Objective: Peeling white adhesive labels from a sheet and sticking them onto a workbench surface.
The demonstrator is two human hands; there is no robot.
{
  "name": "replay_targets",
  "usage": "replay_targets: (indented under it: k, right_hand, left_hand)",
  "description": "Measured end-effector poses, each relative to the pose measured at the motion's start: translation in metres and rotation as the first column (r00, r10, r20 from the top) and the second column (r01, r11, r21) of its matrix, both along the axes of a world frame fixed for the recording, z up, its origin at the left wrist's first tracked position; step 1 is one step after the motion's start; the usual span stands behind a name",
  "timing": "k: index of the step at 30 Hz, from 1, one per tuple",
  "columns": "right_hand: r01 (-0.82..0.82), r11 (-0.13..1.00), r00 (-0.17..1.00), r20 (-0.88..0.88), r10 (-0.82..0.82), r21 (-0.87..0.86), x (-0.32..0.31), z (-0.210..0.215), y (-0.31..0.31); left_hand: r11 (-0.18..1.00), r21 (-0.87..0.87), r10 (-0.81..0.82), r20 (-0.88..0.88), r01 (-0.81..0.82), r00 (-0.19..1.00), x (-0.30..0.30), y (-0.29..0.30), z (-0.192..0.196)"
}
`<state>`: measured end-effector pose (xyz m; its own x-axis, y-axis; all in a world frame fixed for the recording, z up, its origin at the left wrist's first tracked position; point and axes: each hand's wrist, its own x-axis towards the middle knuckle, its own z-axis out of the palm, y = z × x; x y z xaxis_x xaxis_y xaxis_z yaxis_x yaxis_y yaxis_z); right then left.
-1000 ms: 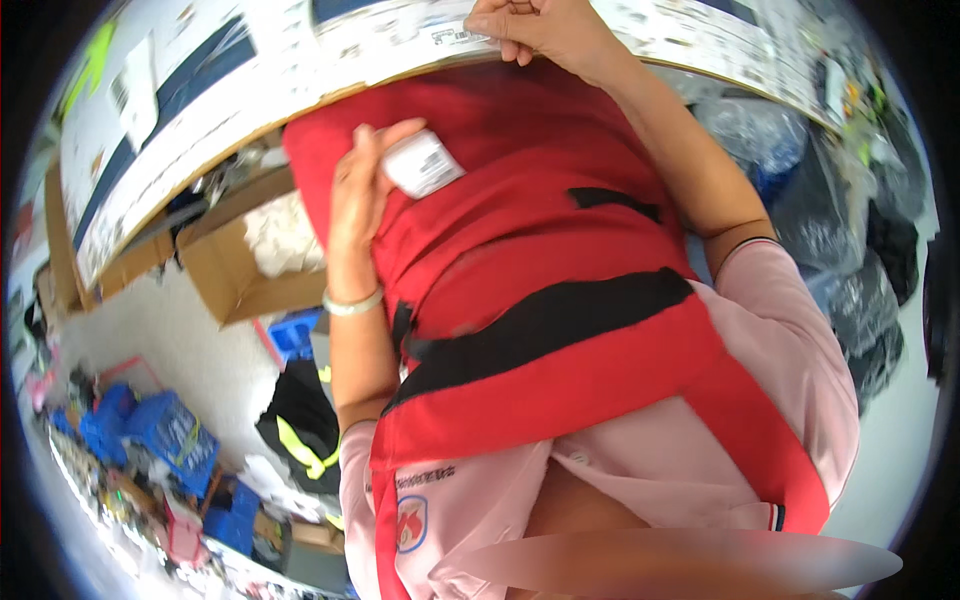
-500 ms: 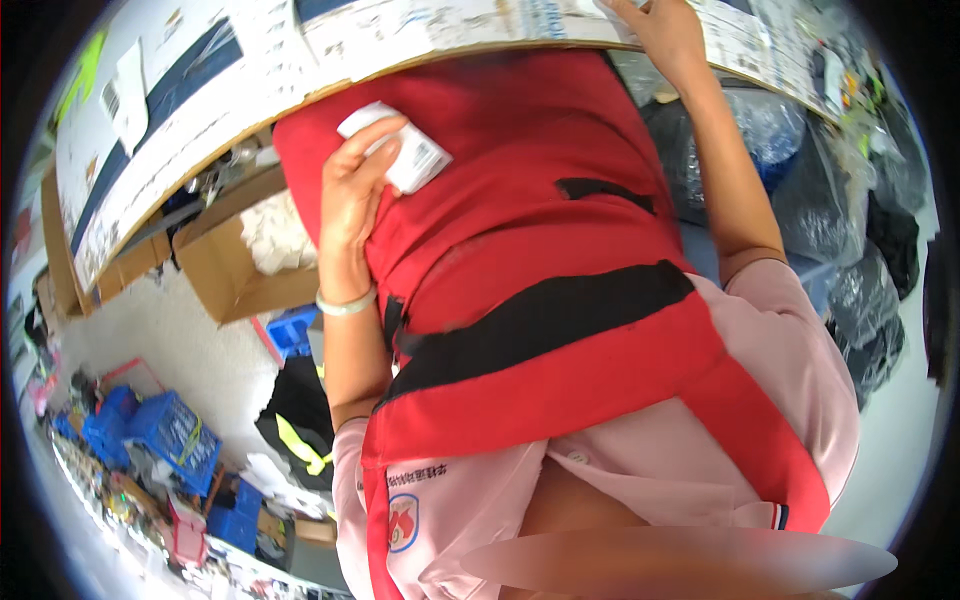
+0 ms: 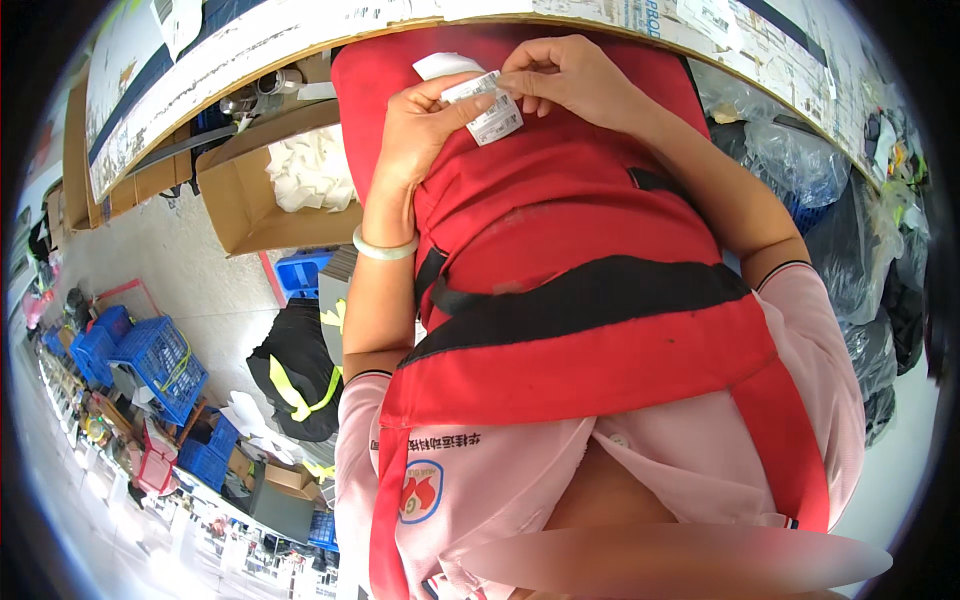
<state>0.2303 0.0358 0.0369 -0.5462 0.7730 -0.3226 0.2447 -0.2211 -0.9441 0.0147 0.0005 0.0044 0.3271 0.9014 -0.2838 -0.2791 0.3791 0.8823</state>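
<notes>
A small white printed label (image 3: 492, 118) is pinched between the thumb and fingers of my left hand (image 3: 415, 128), above the red apron (image 3: 580, 170) on my lap. Another white piece of paper (image 3: 447, 66) sticks out behind the same hand's fingers. My right hand (image 3: 580, 82) meets the label's upper right corner, its thumb and index finger closed there. What lies between those fingertips is mostly hidden.
A worktable edge (image 3: 330, 40) runs across the top. An open cardboard box (image 3: 235, 205) of white scraps stands at left below it. Blue crates (image 3: 165, 365) sit on the floor farther left. Clear plastic bags (image 3: 845, 235) are heaped at right.
My right hand has come down from the tabletop to the label. My left hand has moved up and right with the papers, and the label's printed face now shows more fully.
</notes>
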Motion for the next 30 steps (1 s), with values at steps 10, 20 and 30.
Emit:
replay_targets:
  k: [10,20,30]
  right_hand:
    - [0.04,0.968,0.998,0.046,-0.052,0.246,-0.004,0.002,0.004]
    - [0.224,0.966,0.972,0.038,-0.231,0.13,0.009,0.018,0.045]
    - [0.244,0.967,0.969,0.031,-0.247,0.069,0.003,0.023,0.075]
  left_hand:
    - [0.999,-0.043,-0.015,-0.102,0.011,0.995,0.002,0.004,-0.003]
    - [0.996,-0.086,-0.016,0.071,0.022,0.997,-0.002,0.009,-0.005]
    - [0.995,-0.095,-0.001,-0.075,-0.006,0.997,-0.002,0.009,-0.004]
